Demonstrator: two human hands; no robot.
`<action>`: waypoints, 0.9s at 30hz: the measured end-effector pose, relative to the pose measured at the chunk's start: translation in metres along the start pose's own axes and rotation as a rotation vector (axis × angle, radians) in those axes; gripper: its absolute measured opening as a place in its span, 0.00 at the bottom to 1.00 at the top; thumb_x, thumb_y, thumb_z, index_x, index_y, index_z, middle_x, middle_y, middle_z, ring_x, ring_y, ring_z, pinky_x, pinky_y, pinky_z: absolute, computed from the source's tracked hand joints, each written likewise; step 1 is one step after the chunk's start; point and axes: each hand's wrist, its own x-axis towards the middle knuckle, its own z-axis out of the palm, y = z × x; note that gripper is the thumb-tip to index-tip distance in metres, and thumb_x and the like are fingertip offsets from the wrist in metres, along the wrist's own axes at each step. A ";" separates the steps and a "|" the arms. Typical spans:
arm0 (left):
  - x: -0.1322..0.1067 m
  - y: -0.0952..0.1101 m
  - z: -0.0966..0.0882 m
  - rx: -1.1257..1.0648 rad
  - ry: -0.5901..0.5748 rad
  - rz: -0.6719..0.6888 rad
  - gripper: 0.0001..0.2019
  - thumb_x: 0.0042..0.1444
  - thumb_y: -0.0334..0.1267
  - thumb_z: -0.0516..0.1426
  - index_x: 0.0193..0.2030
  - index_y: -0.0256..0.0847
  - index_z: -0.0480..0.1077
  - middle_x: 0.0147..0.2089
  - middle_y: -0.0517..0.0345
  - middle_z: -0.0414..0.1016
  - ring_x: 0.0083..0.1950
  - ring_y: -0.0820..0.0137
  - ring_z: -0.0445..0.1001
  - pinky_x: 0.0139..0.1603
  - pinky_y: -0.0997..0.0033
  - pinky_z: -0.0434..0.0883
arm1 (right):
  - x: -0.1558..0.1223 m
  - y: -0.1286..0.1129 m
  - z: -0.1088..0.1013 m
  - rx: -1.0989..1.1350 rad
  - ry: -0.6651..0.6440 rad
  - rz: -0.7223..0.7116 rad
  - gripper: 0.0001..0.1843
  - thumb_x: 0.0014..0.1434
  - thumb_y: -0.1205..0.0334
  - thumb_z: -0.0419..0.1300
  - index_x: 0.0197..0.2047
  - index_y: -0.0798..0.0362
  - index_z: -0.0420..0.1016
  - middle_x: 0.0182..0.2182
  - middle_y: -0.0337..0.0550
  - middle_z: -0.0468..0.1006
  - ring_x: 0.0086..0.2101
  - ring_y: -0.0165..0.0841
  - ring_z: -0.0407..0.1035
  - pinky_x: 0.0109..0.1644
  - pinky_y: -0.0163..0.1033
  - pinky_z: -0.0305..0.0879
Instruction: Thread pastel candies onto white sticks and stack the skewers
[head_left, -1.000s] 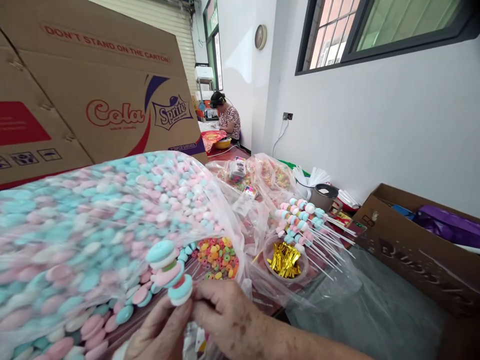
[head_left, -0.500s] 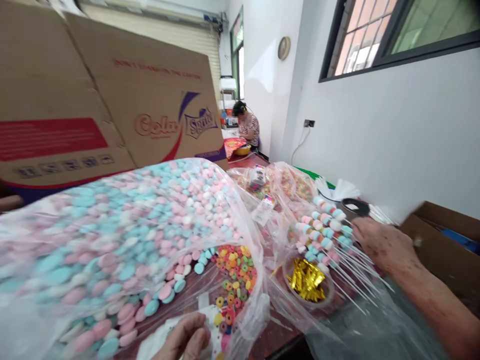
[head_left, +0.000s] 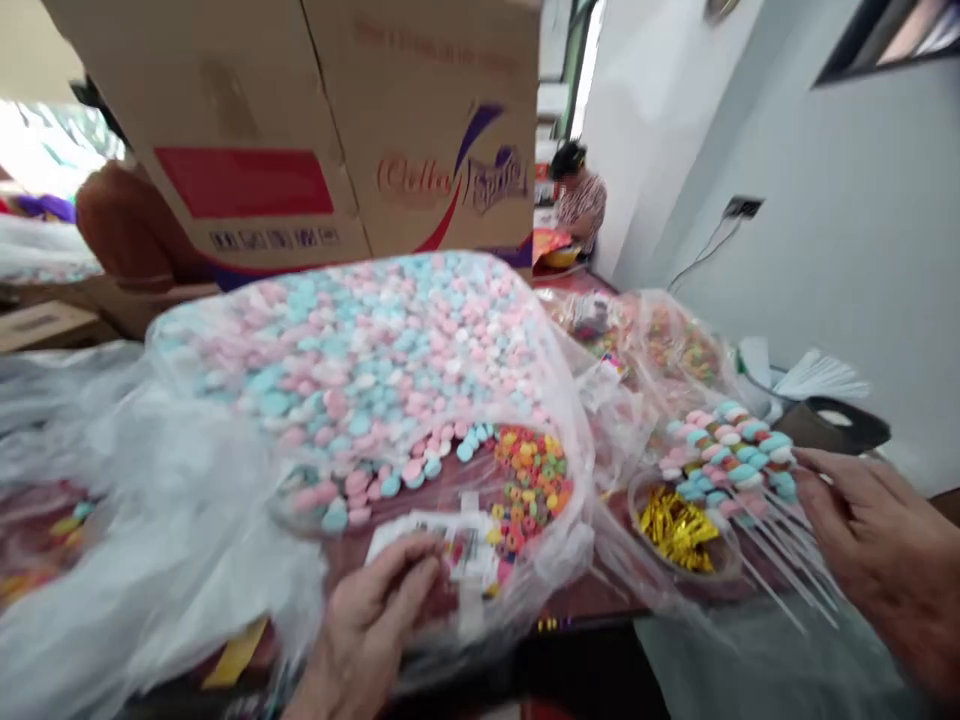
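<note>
My left hand (head_left: 379, 615) is low in the middle with its fingers curled and pressed together. Anything inside its pinch is hidden. Its fingertips are beside a white printed label (head_left: 469, 550) on the clear bag. Over on the right, my right hand (head_left: 874, 545) has its thumb and forefinger at the edge of a pile of marshmallow skewers (head_left: 731, 450), apparently gripping one; blur hides the exact contact. Their white sticks point down and to the right. Gold twist ties (head_left: 679, 530) fill a round bowl by the skewers. Colourful cereal rings (head_left: 529, 490) lie near my left hand.
A big plastic bag of pink, white and blue marshmallows (head_left: 375, 350) covers the table's middle. Behind it stands a cardboard carton (head_left: 427, 100). White sticks (head_left: 821, 375) and a dark roll (head_left: 832, 425) lie far right. Another person (head_left: 581, 200) sits at the back.
The camera view has swung left and down, so more of the table's left side and my left hand show. My right hand stays at the skewers' edge.
</note>
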 end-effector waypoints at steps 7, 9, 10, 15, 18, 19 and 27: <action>-0.013 -0.015 -0.015 0.253 0.035 0.215 0.07 0.58 0.38 0.59 0.38 0.43 0.79 0.34 0.58 0.82 0.33 0.68 0.78 0.37 0.74 0.73 | -0.036 -0.104 0.030 0.184 -0.066 -0.103 0.17 0.66 0.65 0.55 0.56 0.47 0.75 0.41 0.47 0.84 0.40 0.42 0.79 0.45 0.43 0.72; -0.011 -0.015 -0.010 0.353 -0.008 0.349 0.07 0.61 0.35 0.57 0.38 0.42 0.78 0.35 0.57 0.81 0.36 0.68 0.77 0.39 0.72 0.72 | -0.040 -0.120 0.040 0.271 -0.079 -0.124 0.16 0.67 0.66 0.55 0.55 0.50 0.75 0.42 0.47 0.84 0.40 0.39 0.79 0.46 0.41 0.72; -0.007 -0.014 -0.007 0.401 -0.021 0.409 0.08 0.62 0.35 0.56 0.39 0.41 0.77 0.36 0.56 0.80 0.37 0.67 0.77 0.41 0.71 0.71 | -0.041 -0.126 0.045 0.312 -0.090 -0.141 0.15 0.67 0.67 0.54 0.54 0.51 0.75 0.41 0.47 0.84 0.40 0.38 0.79 0.47 0.40 0.72; 0.028 -0.019 0.011 0.800 -0.091 0.444 0.05 0.61 0.37 0.59 0.40 0.39 0.74 0.41 0.51 0.77 0.45 0.58 0.72 0.48 0.58 0.66 | -0.041 -0.139 0.057 0.433 -0.107 -0.234 0.15 0.67 0.69 0.54 0.54 0.53 0.75 0.41 0.47 0.84 0.41 0.36 0.79 0.48 0.38 0.73; 0.043 -0.026 0.017 0.972 -0.227 0.426 0.04 0.61 0.35 0.59 0.35 0.40 0.72 0.39 0.53 0.75 0.43 0.59 0.70 0.45 0.59 0.65 | -0.042 -0.139 0.060 0.440 -0.082 -0.277 0.14 0.66 0.71 0.55 0.53 0.56 0.74 0.40 0.49 0.83 0.41 0.35 0.78 0.49 0.37 0.72; 0.046 -0.028 0.017 0.993 -0.262 0.425 0.05 0.62 0.35 0.59 0.34 0.40 0.71 0.39 0.53 0.75 0.43 0.59 0.70 0.45 0.60 0.64 | -0.043 -0.139 0.060 0.436 -0.080 -0.286 0.14 0.66 0.72 0.55 0.53 0.57 0.74 0.40 0.49 0.83 0.41 0.35 0.78 0.49 0.37 0.72; 0.053 -0.019 0.015 0.898 -0.294 0.362 0.09 0.61 0.32 0.56 0.28 0.41 0.67 0.33 0.55 0.72 0.39 0.62 0.70 0.44 0.63 0.64 | -0.046 -0.140 0.065 0.444 -0.097 -0.318 0.14 0.66 0.73 0.55 0.53 0.59 0.74 0.40 0.51 0.83 0.41 0.35 0.78 0.50 0.37 0.72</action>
